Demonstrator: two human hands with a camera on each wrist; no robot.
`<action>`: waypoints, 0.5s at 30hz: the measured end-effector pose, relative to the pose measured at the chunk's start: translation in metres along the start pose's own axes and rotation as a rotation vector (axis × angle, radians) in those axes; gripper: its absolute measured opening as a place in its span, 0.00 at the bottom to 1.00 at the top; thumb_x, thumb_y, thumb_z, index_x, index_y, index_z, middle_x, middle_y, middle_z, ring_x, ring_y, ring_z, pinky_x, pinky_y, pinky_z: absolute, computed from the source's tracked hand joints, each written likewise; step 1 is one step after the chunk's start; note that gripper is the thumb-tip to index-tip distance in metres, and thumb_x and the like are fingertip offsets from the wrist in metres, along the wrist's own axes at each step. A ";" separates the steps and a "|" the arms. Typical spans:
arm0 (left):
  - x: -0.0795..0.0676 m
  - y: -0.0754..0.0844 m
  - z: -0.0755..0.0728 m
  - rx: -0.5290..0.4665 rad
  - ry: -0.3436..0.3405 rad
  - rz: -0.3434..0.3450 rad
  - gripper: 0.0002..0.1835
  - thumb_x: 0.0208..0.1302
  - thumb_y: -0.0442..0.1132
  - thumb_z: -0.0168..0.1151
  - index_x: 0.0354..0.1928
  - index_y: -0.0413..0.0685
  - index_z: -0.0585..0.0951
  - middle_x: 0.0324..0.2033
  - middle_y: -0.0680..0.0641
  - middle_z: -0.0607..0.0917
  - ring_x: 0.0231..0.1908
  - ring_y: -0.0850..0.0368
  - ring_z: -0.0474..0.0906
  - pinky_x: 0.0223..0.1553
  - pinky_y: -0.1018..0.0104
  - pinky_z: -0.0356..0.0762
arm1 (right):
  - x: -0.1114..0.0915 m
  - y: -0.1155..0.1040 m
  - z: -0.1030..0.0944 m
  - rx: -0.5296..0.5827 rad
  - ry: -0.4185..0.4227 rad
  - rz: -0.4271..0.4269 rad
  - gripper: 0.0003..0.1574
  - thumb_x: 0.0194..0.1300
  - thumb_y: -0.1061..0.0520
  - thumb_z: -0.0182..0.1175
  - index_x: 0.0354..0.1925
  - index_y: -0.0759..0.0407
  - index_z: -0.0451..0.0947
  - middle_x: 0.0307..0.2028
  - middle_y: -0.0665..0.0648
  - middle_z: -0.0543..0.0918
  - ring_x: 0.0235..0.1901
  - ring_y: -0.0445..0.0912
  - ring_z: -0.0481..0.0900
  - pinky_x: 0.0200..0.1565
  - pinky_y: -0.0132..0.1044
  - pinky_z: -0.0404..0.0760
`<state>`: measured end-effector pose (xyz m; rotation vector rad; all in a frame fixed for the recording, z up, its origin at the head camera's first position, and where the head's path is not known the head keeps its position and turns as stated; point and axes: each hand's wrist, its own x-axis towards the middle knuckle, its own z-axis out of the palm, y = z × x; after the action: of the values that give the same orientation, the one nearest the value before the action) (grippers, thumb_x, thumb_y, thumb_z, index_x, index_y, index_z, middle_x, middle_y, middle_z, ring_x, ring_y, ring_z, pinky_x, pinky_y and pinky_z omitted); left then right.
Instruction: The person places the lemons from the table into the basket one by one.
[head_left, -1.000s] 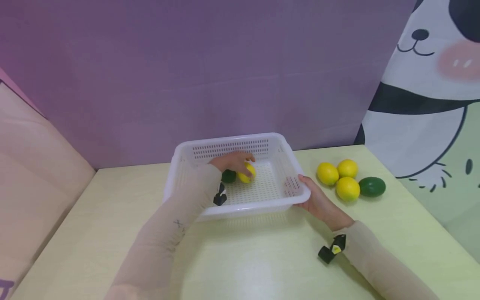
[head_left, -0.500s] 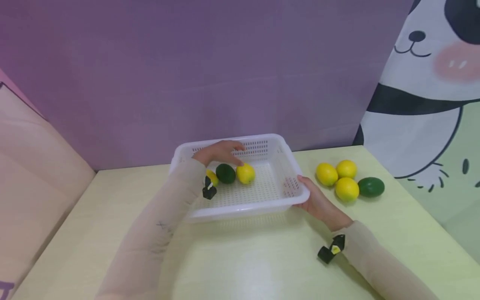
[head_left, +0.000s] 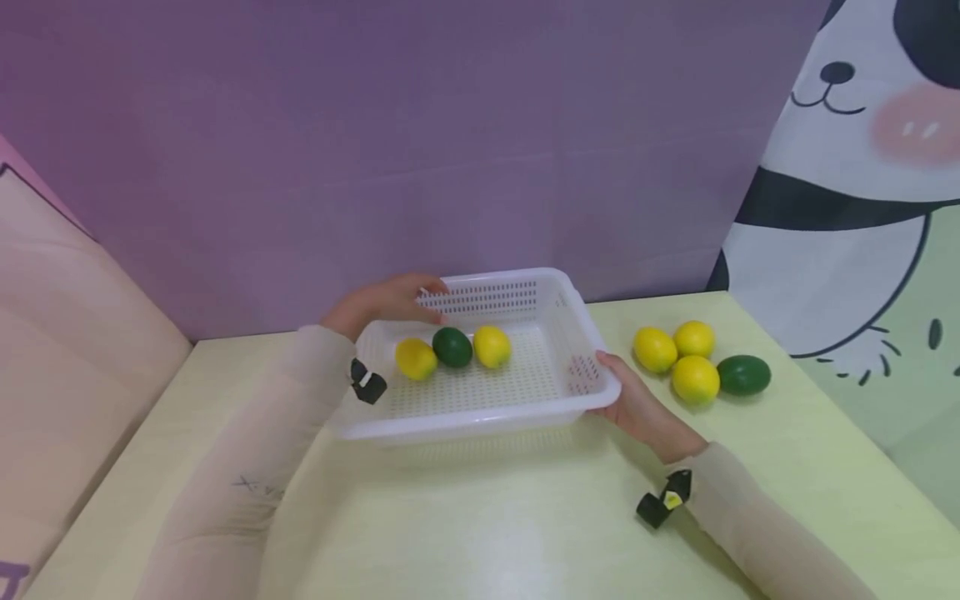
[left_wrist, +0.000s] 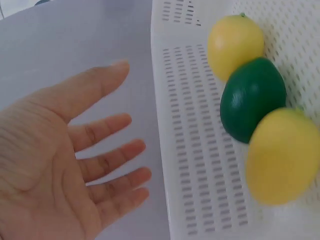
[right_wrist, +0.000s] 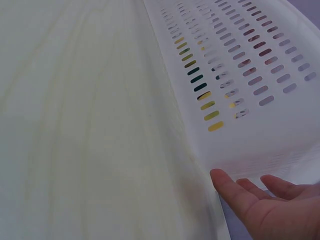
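Observation:
The white plastic basket (head_left: 480, 414) stands on the table, with a row of two lemons and a dark green, smooth oval fruit (head_left: 452, 347) inside. One lemon (head_left: 416, 358) lies to the left of the green fruit, and the other lemon (head_left: 492, 347) to its right. My left hand (head_left: 390, 302) is at the basket's back left rim, fingers extended and apart. The left wrist view shows its palm (left_wrist: 50, 165) bare, beside the basket's outer wall. My right hand (head_left: 633, 400) holds the basket's front right corner; in the right wrist view its fingertips touch the lower corner.
To the right of the basket, three more lemons (head_left: 695, 380) lie clustered with another dark green fruit (head_left: 744, 375). A purple backdrop (head_left: 450, 150) rises behind the table (head_left: 480, 517). A panda-print sheet (head_left: 840, 250) borders the right side.
My left hand has let go of the right-hand lemon in the basket and moved left to the rim, uncovering the left lemon and the green fruit. The right hand stays at its corner.

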<state>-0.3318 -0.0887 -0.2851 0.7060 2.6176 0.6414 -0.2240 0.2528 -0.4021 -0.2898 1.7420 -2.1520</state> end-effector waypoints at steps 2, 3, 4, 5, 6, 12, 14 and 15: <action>-0.006 -0.005 -0.002 0.006 0.023 -0.002 0.32 0.62 0.46 0.62 0.65 0.42 0.66 0.64 0.38 0.67 0.63 0.43 0.61 0.65 0.46 0.58 | 0.000 -0.001 0.000 0.001 -0.004 -0.002 0.37 0.74 0.39 0.32 0.72 0.55 0.46 0.53 0.51 0.75 0.51 0.47 0.75 0.49 0.40 0.77; -0.010 -0.008 -0.003 0.012 0.031 -0.005 0.31 0.63 0.46 0.61 0.65 0.41 0.67 0.64 0.38 0.67 0.63 0.42 0.62 0.64 0.46 0.59 | 0.000 -0.001 0.000 0.002 -0.005 -0.001 0.37 0.74 0.39 0.32 0.72 0.55 0.46 0.53 0.51 0.75 0.51 0.47 0.75 0.49 0.40 0.77; -0.013 -0.010 -0.004 0.022 0.035 -0.007 0.31 0.63 0.46 0.61 0.65 0.40 0.67 0.63 0.37 0.68 0.63 0.42 0.62 0.64 0.45 0.59 | 0.000 -0.001 0.000 0.006 -0.008 -0.002 0.36 0.74 0.39 0.33 0.72 0.55 0.46 0.53 0.51 0.75 0.51 0.47 0.75 0.48 0.40 0.77; -0.016 -0.013 -0.005 0.030 0.038 -0.008 0.31 0.63 0.46 0.61 0.65 0.39 0.67 0.63 0.36 0.68 0.63 0.41 0.62 0.64 0.45 0.59 | 0.000 -0.001 -0.001 0.007 -0.012 -0.004 0.37 0.74 0.39 0.32 0.72 0.55 0.46 0.53 0.51 0.75 0.51 0.47 0.75 0.48 0.40 0.77; -0.019 -0.015 -0.005 0.034 0.041 -0.003 0.31 0.63 0.46 0.60 0.64 0.38 0.67 0.63 0.36 0.68 0.63 0.40 0.62 0.64 0.45 0.59 | 0.000 -0.001 0.000 0.007 -0.014 -0.006 0.37 0.74 0.39 0.32 0.72 0.55 0.45 0.53 0.51 0.75 0.51 0.47 0.75 0.48 0.40 0.77; -0.041 -0.033 -0.011 -0.012 0.066 0.006 0.32 0.65 0.46 0.59 0.66 0.36 0.64 0.64 0.33 0.66 0.63 0.35 0.60 0.62 0.41 0.60 | -0.001 -0.002 0.001 0.005 -0.004 0.008 0.39 0.74 0.39 0.32 0.73 0.57 0.42 0.52 0.50 0.75 0.51 0.46 0.75 0.49 0.39 0.77; -0.048 -0.038 -0.013 -0.038 0.078 -0.002 0.33 0.65 0.47 0.59 0.67 0.37 0.63 0.65 0.33 0.64 0.63 0.34 0.59 0.62 0.40 0.59 | -0.001 -0.002 0.001 -0.005 -0.001 0.011 0.39 0.74 0.39 0.32 0.73 0.57 0.42 0.53 0.50 0.75 0.51 0.46 0.74 0.50 0.39 0.76; -0.052 -0.040 -0.014 -0.043 0.086 -0.001 0.33 0.65 0.47 0.58 0.67 0.37 0.63 0.65 0.33 0.64 0.63 0.34 0.59 0.62 0.40 0.59 | -0.001 -0.002 0.001 -0.009 -0.002 0.011 0.39 0.74 0.39 0.31 0.73 0.58 0.41 0.53 0.50 0.74 0.52 0.46 0.74 0.50 0.39 0.76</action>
<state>-0.3108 -0.1522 -0.2825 0.6786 2.6730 0.7413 -0.2227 0.2525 -0.3995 -0.2842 1.7486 -2.1365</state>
